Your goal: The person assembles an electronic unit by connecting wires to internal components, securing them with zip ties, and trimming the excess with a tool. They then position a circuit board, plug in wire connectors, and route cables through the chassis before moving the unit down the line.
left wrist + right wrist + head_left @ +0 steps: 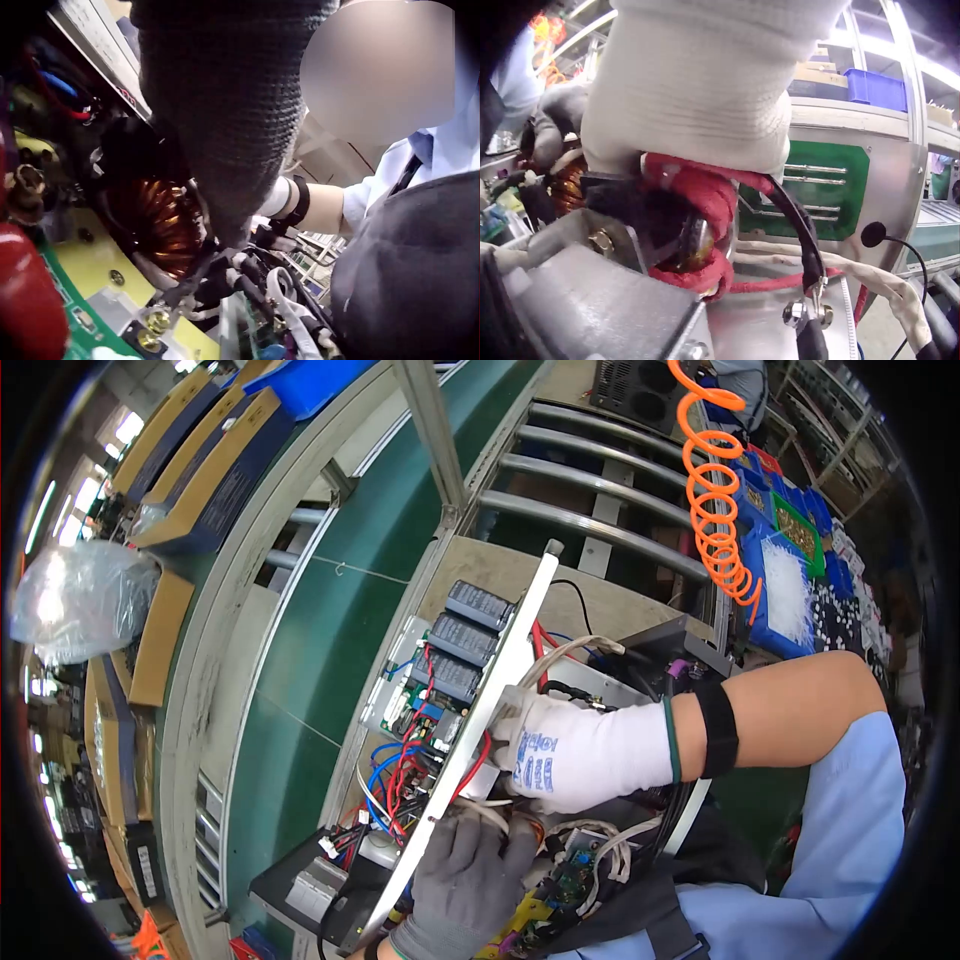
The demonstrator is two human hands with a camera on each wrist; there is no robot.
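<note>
Coil (161, 229) sits near the left hand (465, 880), red cable (705, 193) by the right hand (580, 755), beside a panel (488, 692); I can't tell whether either pinches anything.

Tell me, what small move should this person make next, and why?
Perhaps the left hand should gently ease the pale cable away from the copper coil: the cable lies close to both that hand and the coil, while the right hand is beside the thick red cable.
</note>
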